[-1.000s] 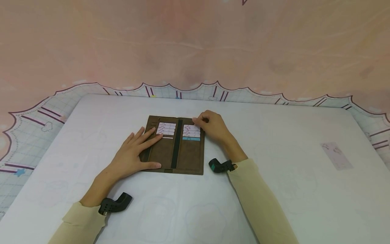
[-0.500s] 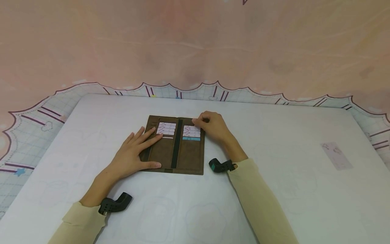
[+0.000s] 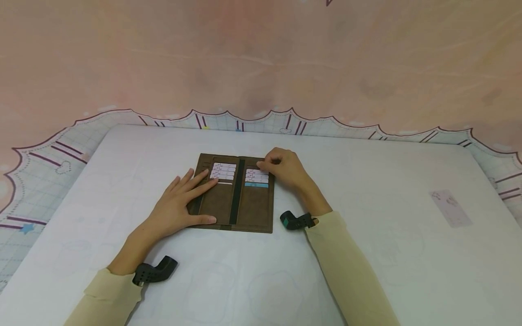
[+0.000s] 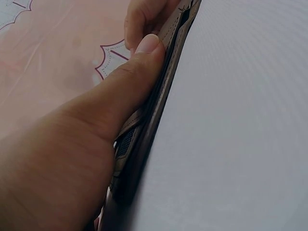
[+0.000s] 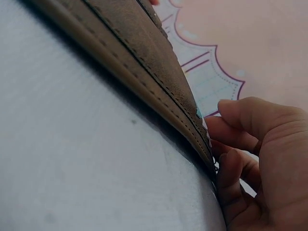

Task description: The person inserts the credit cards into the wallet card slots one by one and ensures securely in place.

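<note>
A brown wallet (image 3: 254,208) lies spread on the white table, with patterned cards (image 3: 223,171) in its left slots and more cards (image 3: 256,177) in its right slots. My left hand (image 3: 179,203) lies flat on the left half, fingers straight. Its thumb (image 4: 120,91) presses along the wallet's near edge (image 4: 144,139). My right hand (image 3: 283,168) sits at the wallet's top right corner, fingers curled, pinching the top card of the right column. In the right wrist view those fingers (image 5: 240,139) meet the card edges at the wallet's rim (image 5: 144,62).
One loose patterned card (image 3: 450,207) lies flat on the table far to the right. The white table (image 3: 367,271) stands on a pink and grid-patterned cloth (image 3: 41,172). Black wrist camera mounts (image 3: 152,272) sit by both sleeves.
My right hand's fingers have shifted slightly at the top right card. The left hand and the wallet have stayed where they were.
</note>
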The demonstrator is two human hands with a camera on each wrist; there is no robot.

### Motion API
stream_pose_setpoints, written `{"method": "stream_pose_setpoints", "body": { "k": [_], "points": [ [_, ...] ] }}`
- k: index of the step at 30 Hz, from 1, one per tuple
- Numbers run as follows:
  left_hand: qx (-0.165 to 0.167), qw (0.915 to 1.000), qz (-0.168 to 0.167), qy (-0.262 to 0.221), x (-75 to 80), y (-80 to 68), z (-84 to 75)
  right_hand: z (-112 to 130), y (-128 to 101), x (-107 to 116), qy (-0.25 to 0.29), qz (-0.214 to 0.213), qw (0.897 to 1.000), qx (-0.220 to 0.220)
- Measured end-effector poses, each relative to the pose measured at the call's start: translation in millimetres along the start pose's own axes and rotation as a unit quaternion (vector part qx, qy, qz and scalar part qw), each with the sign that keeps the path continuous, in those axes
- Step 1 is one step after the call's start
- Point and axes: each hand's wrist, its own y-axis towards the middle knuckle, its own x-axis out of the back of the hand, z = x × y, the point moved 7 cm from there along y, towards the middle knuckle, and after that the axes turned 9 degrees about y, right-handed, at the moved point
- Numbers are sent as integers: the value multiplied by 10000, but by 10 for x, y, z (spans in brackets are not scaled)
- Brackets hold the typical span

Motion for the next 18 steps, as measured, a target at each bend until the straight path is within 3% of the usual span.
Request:
{"method": "stream_pose_setpoints", "body": {
  "k": [18],
  "points": [
    [142,9998,156,-18,-10,7,20,33,-21,-12,182,291,9988,345]
  ]
}}
